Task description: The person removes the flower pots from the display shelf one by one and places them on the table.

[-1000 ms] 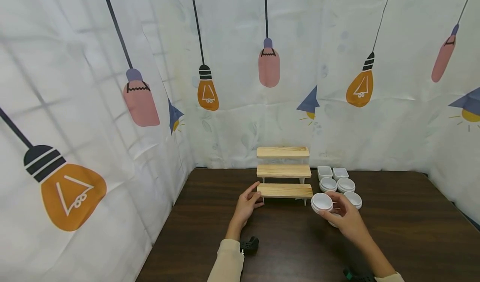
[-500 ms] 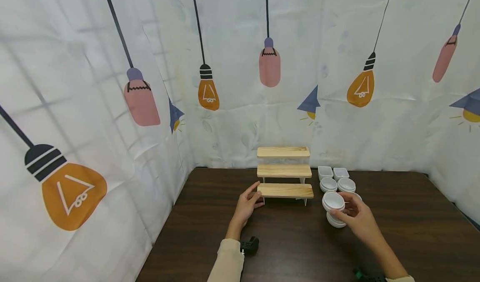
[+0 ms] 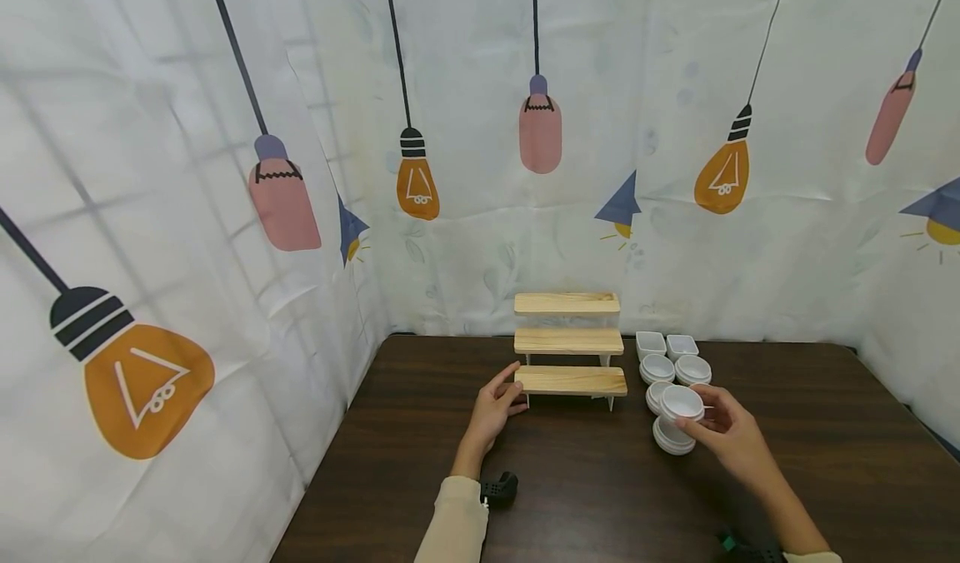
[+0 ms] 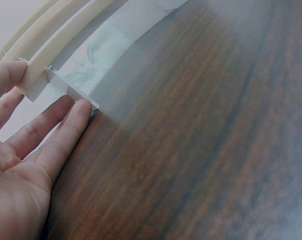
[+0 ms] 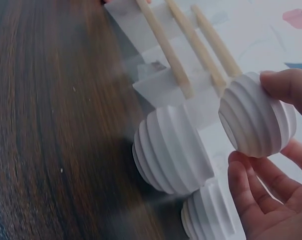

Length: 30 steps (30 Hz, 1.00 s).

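Observation:
My right hand pinches a small white ribbed round pot between thumb and fingers, raised above the table. In the right wrist view, the held pot tilts, its ribbed side and base showing. Beneath it stands another white pot, with a further round pot just behind. My left hand touches the left end of the lowest wooden shelf on a three-step stand. In the left wrist view, extended fingers lie against the clear side support.
Two round pots and two squarish white pots stand in rows right of the stand. The dark wooden table reaches a patterned curtain at the back and left.
My right hand has carried the held pot to the right, away from the stand, uncovering the round pot behind it. My left hand stays at the shelf end.

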### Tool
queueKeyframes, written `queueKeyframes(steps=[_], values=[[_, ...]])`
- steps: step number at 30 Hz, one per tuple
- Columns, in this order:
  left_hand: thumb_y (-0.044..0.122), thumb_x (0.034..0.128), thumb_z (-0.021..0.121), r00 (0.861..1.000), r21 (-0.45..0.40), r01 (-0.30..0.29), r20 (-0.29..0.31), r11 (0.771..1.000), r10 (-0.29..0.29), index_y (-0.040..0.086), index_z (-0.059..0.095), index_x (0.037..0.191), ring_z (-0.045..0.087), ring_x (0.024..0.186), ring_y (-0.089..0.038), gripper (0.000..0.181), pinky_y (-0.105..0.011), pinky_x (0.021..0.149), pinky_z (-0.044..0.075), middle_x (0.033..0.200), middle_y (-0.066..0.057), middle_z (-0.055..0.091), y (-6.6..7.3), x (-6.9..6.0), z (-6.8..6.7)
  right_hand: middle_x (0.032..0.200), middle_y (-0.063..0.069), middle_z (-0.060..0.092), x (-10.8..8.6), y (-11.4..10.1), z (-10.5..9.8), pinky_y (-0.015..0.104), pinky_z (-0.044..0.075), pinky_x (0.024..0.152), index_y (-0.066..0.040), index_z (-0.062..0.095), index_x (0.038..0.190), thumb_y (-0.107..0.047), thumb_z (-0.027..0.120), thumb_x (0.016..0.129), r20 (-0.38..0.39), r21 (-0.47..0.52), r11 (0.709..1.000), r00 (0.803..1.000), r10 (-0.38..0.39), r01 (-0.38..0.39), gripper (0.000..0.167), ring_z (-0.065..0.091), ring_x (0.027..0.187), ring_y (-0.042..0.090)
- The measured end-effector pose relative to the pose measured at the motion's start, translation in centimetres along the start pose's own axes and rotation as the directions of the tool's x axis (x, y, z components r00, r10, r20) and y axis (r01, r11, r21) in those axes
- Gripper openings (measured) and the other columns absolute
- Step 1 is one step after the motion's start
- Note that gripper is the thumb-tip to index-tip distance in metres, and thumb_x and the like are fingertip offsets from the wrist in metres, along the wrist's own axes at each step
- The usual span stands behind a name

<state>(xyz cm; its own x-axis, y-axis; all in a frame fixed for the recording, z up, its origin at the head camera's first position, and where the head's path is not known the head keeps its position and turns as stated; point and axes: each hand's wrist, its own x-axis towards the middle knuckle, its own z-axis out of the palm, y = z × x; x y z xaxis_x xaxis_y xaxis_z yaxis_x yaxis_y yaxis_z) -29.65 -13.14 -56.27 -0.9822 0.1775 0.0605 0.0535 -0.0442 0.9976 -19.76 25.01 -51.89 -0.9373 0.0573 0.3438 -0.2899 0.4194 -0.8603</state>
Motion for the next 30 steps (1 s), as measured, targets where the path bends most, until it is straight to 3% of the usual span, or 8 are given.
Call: queueKeyframes(steps=[12,30], values=[[0.024,0.1061,0.058,1.000,0.010,-0.010,0.002,1.000,0.010,0.016,0.047,0.155,0.064,0.120,-0.040,0.051,-0.038,0.094,0.063,0.126,-0.020,0.065,0.0,-0.2,0.1,0.105,-0.024,0.062,0.1,0.9,-0.9,0.008,0.055,0.075,0.003,0.054,0.135,-0.007,0.079,0.090,-0.008,-0.009,1.000,1.000,0.005,-0.005,0.053,0.062,0.090,-0.005],[0.023,0.1059,0.059,1.000,0.009,-0.004,-0.003,1.000,0.004,0.015,0.047,0.155,0.064,0.120,-0.041,0.051,-0.038,0.094,0.063,0.124,-0.020,0.066,0.1,-0.1,0.2,0.110,-0.030,0.063,-0.1,2.6,-3.2,0.009,0.052,0.076,0.006,0.052,0.135,0.000,0.075,0.091,0.070,-0.002,0.999,0.996,-0.051,0.052,0.050,0.061,0.092,-0.006]])
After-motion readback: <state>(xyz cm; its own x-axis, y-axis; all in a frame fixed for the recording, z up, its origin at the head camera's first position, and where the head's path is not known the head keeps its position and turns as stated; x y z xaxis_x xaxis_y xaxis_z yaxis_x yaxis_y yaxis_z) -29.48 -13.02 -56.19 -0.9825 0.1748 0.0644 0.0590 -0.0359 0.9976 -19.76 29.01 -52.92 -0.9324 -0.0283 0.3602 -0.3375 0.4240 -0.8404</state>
